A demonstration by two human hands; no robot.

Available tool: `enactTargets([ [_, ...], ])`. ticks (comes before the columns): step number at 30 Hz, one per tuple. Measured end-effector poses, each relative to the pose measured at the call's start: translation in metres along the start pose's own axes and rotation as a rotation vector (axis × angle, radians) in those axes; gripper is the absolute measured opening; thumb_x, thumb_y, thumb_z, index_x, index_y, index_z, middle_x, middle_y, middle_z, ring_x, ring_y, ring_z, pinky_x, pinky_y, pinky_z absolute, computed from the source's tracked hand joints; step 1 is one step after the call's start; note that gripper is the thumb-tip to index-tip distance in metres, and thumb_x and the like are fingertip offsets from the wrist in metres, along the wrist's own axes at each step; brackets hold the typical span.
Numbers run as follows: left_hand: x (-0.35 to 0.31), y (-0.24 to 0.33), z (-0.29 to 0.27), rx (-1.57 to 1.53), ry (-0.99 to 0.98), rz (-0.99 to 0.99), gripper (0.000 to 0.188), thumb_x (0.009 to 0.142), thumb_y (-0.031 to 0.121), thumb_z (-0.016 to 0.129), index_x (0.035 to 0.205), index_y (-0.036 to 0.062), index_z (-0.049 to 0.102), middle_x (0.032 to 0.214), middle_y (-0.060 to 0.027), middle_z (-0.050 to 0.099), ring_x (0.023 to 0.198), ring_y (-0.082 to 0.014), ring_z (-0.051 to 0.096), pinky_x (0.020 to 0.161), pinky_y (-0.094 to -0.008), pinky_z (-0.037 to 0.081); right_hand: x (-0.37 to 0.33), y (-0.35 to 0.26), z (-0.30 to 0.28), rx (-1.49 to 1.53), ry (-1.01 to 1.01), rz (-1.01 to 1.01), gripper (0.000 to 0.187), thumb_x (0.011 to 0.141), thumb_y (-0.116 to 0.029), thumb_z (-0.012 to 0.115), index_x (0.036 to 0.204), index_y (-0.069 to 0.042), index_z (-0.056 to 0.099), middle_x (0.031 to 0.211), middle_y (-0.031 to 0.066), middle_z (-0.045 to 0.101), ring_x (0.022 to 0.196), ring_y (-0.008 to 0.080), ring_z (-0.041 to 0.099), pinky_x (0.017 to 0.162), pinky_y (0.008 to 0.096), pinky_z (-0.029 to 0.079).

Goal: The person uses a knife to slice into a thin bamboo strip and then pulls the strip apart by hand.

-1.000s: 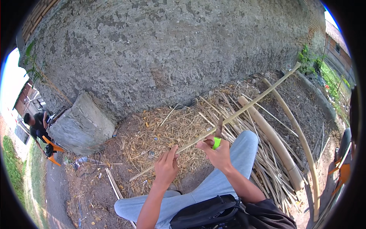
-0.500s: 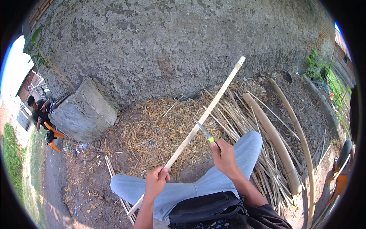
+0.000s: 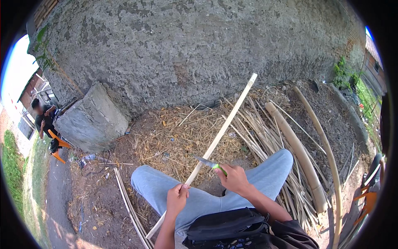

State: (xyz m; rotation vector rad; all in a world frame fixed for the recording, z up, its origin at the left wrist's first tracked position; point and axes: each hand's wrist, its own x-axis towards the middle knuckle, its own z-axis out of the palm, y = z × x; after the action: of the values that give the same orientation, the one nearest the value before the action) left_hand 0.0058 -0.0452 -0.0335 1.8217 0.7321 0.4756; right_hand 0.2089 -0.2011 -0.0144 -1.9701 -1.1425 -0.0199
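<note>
A long pale bamboo strip [image 3: 226,126] slants from beside my left forearm up toward the wall. My left hand [image 3: 177,199] is closed round its lower part, over my left knee. In my right hand [image 3: 233,179] is a knife [image 3: 205,161] with a green handle, the fingers wrapped round it. The blade points left and lies across the strip, a little above my left hand. From this view I cannot tell how deep the edge sits against the bamboo.
A pile of split bamboo strips [image 3: 286,174] lies right of my legs, with thick bamboo lengths [image 3: 296,147] on it. Thin strips [image 3: 128,199] lie to the left. A rough wall [image 3: 186,54] and a concrete block [image 3: 93,120] stand ahead. A person [image 3: 43,118] is at far left.
My right hand has brought the knife down and left along the strip, nearer my left hand. The strip's far end has dropped lower, and my knees have shifted slightly.
</note>
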Motion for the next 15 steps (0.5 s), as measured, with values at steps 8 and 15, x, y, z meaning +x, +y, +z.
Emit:
enactTargets([
  [8, -0.010, -0.030, 0.012, 0.113, 0.117, -0.078, 0.029, 0.101, 0.021, 0.056, 0.088, -0.0011, 0.068, 0.058, -0.0020, 0.054, 0.053, -0.0085, 0.049, 0.051, -0.0285, 0.040, 0.002, 0.031, 0.043, -0.129, 0.058, -0.197, 0.024, 0.094, -0.030, 0.065, 0.091, -0.007, 0.068, 0.068, 0.0101, 0.064, 0.049, 0.0301, 0.063, 0.039, 0.0433, 0.046],
  [15, -0.005, -0.033, 0.018, 0.076, 0.119, -0.186, 0.028, 0.102, 0.018, 0.055, 0.085, -0.0019, 0.067, 0.060, 0.0002, 0.053, 0.054, -0.0065, 0.046, 0.050, -0.0266, 0.037, 0.018, 0.060, 0.076, -0.188, 0.119, -0.220, 0.024, 0.095, -0.031, 0.063, 0.091, -0.008, 0.068, 0.067, 0.0098, 0.065, 0.046, 0.0294, 0.062, 0.037, 0.0419, 0.045],
])
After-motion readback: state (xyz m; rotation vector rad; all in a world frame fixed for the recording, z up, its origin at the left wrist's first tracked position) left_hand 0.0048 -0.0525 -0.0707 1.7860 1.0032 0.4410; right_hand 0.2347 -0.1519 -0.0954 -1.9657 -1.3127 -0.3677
